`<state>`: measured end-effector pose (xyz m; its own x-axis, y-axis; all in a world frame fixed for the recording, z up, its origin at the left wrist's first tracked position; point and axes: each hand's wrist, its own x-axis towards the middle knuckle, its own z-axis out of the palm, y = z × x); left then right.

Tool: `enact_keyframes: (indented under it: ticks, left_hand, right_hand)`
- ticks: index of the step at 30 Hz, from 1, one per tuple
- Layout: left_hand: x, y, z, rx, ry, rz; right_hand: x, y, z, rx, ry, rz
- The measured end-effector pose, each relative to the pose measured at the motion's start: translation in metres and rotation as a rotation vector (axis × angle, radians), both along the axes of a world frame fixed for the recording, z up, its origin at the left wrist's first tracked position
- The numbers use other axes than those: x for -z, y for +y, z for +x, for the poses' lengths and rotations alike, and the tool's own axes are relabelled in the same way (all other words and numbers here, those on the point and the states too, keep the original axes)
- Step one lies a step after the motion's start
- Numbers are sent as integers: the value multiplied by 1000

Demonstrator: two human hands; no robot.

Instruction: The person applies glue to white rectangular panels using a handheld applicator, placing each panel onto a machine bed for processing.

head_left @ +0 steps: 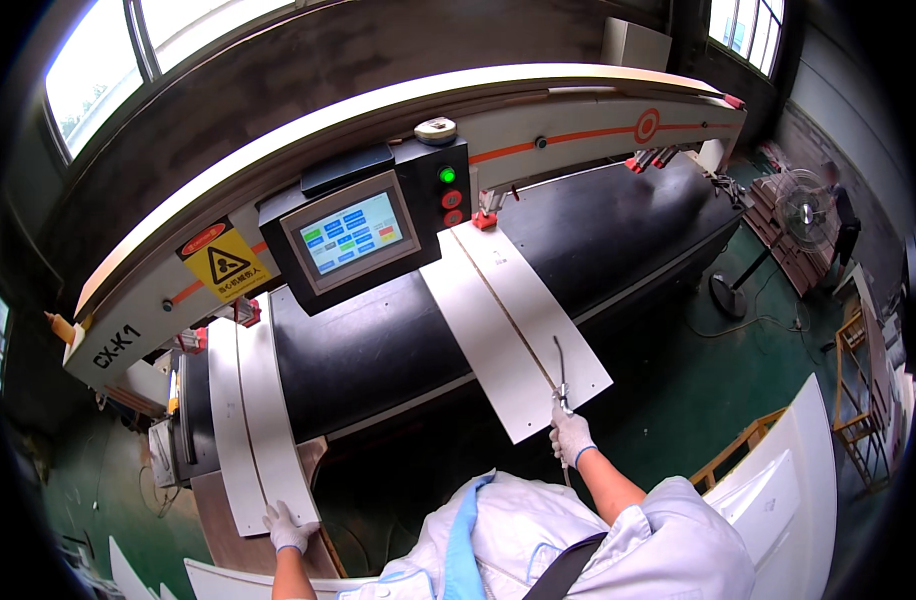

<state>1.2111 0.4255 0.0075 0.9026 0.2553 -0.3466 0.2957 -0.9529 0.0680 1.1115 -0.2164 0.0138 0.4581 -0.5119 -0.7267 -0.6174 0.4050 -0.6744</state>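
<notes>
A black machine bed (598,225) carries two pairs of white panels: the right pair (513,325) lies across the bed's middle, the left pair (253,420) at its left end. The gloved right hand (572,436), at the bed's near edge, is closed around a thin metal tool (561,372) whose tip rests on the right pair. The gloved left hand (287,527) lies spread flat on the left pair's near end, gripping nothing.

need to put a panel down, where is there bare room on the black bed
The black bed is bare between the left panel pair and right panel pair, and right of the latter. Crowded near the right hand and its air nozzle.
</notes>
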Motion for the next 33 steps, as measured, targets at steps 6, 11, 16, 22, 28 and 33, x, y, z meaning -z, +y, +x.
enact_keyframes:
  ticks: [6,11,16,22,28,33]
  left_hand:
    - [3,-3,-13,84,-11,91]
    - [22,-39,-33,-7,-40,129]
    - [39,-101,-36,-305,-14,179]
    - [12,-101,-26,-228,128,78]
    - [14,-87,-30,-191,148,74]
    - [13,-85,-31,-248,174,97]
  right_hand:
    - [1,5,-12,-477,106,-38]
    - [16,-5,-17,-621,4,-188]
    - [10,-21,-10,-820,53,-226]
    - [-1,-27,-7,-797,72,-176]
    - [15,-25,-8,-785,36,-194]
    - [8,-32,-25,-408,41,-169]
